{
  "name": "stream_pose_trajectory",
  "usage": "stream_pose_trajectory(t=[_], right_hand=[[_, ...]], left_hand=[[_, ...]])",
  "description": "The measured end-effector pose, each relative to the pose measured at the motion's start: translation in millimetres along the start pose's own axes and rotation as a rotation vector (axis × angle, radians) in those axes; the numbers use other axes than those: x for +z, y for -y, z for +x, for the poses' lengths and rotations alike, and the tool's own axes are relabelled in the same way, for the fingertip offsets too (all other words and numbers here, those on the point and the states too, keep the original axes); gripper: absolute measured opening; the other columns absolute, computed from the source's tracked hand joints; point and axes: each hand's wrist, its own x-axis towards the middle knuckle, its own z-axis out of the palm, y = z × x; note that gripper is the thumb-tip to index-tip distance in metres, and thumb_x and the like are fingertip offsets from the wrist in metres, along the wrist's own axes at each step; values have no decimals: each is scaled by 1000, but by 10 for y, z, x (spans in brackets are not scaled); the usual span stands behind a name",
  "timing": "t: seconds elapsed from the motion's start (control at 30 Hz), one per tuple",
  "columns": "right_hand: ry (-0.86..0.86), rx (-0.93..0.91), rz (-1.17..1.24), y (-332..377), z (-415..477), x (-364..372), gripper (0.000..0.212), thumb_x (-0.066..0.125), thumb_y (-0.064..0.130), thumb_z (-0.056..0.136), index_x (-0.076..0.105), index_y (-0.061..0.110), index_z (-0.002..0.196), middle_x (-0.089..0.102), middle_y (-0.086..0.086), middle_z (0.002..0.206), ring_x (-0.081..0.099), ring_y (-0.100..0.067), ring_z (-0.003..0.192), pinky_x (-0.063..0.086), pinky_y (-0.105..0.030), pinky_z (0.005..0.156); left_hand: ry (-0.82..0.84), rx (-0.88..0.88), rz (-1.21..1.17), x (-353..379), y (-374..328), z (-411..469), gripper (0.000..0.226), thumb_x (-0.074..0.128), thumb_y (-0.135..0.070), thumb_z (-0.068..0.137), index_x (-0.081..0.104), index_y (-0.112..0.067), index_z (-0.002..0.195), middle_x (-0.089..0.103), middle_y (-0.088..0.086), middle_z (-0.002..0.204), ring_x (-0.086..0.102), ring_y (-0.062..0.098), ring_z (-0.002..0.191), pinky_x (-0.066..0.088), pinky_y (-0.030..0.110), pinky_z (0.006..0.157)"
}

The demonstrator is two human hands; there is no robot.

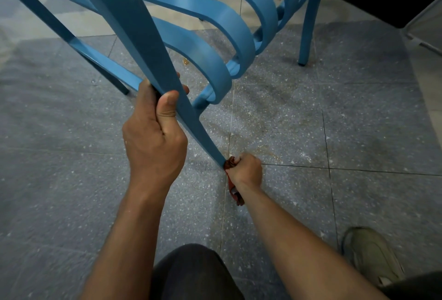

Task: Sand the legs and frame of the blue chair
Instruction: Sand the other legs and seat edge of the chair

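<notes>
the smooth, matte-painted blue chair [203,10] fills the upper half of the frame, tipped over so its curved, ribbon-like slats loop down toward the centre. one long tapering blue leg [153,44] runs from the upper left diagonally down to the middle of the frame, its tip close to the floor.

left of centre, the left hand [155,137] comes up on a bare, straight forearm from the bottom edge. it is clenched round that leg about halfway along, fingers wrapped behind the leg and the thumb [168,106] pressed flat along its near face.

just right of centre, the right hand [246,168] reaches low on an outstretched arm, the fist closed round a crumpled piece of reddish-brown sandpaper [230,162] that is held against the narrow tip of the same leg; a loose strip of the paper trails back under the wrist.

below lies a grey speckled tiled floor [358,120] with thin grout lines. a knee in dark cloth [191,273] sits at the bottom centre, and a worn olive-tan shoe [370,254] in the lower right. another chair leg [308,29] stands upright at the upper right, its foot on the tiles.
</notes>
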Motion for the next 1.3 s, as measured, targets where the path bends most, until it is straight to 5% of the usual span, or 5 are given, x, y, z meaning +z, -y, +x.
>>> stream_pose_trajectory(t=[0.43, 0.57, 0.87, 1.13, 1.3], right_hand=[[-62, 79, 219, -30, 322, -610, 14, 89, 10, 83, 76, 11, 89, 68, 2, 74, 58, -1, 56, 32, -6, 31], [240, 40, 203, -35, 116, -446, 24, 96, 11, 75, 77, 18, 88, 74, 4, 80, 70, -9, 67, 56, -20, 50], [-128, 2, 119, 102, 121, -216, 6, 76, 12, 96, 74, 15, 91, 74, -4, 90, 75, -21, 72, 66, -37, 63], [-138, 23, 632, 500, 159, -961, 26, 97, 20, 71, 71, 20, 71, 73, 8, 64, 65, 3, 44, 47, -15, 38], [-199, 3, 758, 445, 147, -1430, 28, 97, 31, 67, 73, 20, 75, 78, 8, 65, 78, -19, 63, 65, -40, 59]], left_hand=[[-40, 14, 21, 56, 35, -24, 35, 35, -41, 113, 59, -20, 129, 69, -32, 104, 68, -9, 92, 58, 19, 79], [-84, -2, 46, 99, 27, -37, 29, 34, -40, 114, 57, -25, 125, 69, -22, 102, 69, 2, 89, 62, 36, 79], [-39, -44, -2, 72, -15, -61, 22, 39, -43, 111, 54, -34, 126, 71, -14, 100, 65, -4, 82, 51, 19, 70], [-157, -357, -54, -77, -278, -417, 29, 79, -40, 91, 58, -35, 110, 67, -11, 96, 67, 2, 85, 56, 20, 69], [325, -848, -606, 339, -697, -414, 54, 84, -46, 86, 66, -23, 131, 83, -5, 87, 79, 12, 80, 64, 30, 75]])
